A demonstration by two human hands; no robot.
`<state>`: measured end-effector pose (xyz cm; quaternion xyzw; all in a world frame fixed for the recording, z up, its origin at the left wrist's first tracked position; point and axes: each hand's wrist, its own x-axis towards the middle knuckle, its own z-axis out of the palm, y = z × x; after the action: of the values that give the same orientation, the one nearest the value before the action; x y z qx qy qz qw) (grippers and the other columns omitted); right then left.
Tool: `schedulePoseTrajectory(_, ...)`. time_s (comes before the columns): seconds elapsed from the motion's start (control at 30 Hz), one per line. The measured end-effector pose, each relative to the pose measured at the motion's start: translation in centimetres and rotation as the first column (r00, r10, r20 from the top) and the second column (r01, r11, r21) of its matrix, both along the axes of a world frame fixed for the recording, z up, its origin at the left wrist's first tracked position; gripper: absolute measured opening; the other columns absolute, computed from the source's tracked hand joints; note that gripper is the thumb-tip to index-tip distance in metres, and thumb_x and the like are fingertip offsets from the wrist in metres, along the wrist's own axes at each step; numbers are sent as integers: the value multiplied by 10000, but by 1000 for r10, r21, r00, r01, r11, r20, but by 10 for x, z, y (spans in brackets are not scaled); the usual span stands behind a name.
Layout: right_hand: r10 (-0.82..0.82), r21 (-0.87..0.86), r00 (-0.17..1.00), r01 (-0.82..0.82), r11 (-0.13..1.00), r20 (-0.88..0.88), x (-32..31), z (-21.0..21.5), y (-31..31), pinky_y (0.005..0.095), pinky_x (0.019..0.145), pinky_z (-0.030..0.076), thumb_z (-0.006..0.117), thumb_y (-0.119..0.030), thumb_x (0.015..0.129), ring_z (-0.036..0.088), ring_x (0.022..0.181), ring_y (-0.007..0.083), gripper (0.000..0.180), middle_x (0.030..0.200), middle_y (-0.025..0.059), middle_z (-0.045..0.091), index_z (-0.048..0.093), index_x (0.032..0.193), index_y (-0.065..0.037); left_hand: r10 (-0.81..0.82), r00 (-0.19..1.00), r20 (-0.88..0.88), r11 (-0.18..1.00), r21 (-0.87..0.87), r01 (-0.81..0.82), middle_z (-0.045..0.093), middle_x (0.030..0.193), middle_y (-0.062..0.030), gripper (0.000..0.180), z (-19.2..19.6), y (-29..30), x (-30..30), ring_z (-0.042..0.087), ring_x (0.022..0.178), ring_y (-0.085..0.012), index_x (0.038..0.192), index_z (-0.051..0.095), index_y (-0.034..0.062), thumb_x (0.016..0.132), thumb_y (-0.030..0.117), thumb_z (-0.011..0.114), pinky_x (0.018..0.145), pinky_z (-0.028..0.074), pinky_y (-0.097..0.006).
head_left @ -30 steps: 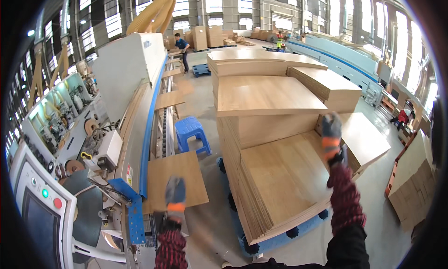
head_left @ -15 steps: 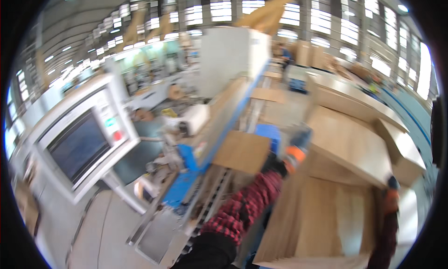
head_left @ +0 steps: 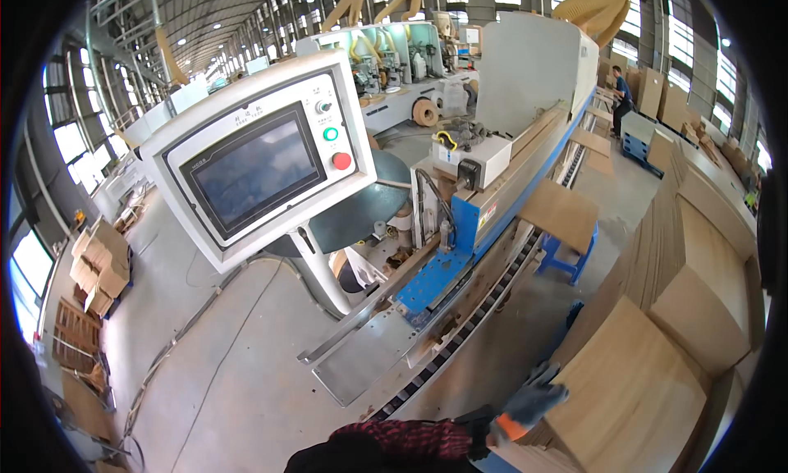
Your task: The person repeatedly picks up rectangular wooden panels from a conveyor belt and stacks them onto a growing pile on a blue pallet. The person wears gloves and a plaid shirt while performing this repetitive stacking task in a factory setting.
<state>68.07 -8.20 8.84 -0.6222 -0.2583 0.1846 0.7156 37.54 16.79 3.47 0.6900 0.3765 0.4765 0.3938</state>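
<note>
Observed dark-grey-gloved, orange-cuffed left hand (head_left: 532, 406), fingers spread; cannot tell whether touching the stack of flat, smooth, wood-grained tan boards (head_left: 628, 383) immediately right. Noted up-left of hand: black-padded metal conveyor track (head_left: 465, 335). Ahead of hand, beside track: blue plastic stool (head_left: 563, 265), partly beneath rectangular tan panel (head_left: 561, 210). Farther up-left: tilted, white-framed control console (head_left: 258, 169).

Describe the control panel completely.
The control panel is a boxy white housing, seemingly painted metal, tilted in the picture. Its dark screen shows no clear display. Beside it sit a knob, green button and red button. A white post supports it from below; the left hand, lower right, is clear of it.
</note>
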Motion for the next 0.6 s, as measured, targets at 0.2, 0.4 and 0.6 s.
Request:
schedulePoseTrajectory(0.2,157,-152,987,-151,977,30,34,-4,10,507,997,306,418,-397,889,374,1202,319,539,1289,173,409,311,1334,-112,88,990,-111,989,129,-74,522,1161,-134,341,27,16,-3,263,1265,-341,871,599,57,901,319,383,1056,138,-428)
schedulePoseTrajectory(0.4,370,-298,913,-309,903,174,57,47,3,394,895,421,472,-187,889,410,1174,255,518,1278,135,419,262,1360,-137,-6,976,-216,998,53,18,436,1223,-263,450,87,24,-20,318,1209,-423,836,581,60,903,409,306,1044,129,-465)
schedulePoseTrajectory(0.6,270,-305,956,-224,926,117,84,88,9,341,867,445,506,105,775,414,1186,239,629,1292,111,414,314,1338,-99,17,999,-51,998,59,-14,510,1110,-206,301,116,19,-10,418,1104,-365,799,592,65,866,308,428,993,250,-419)
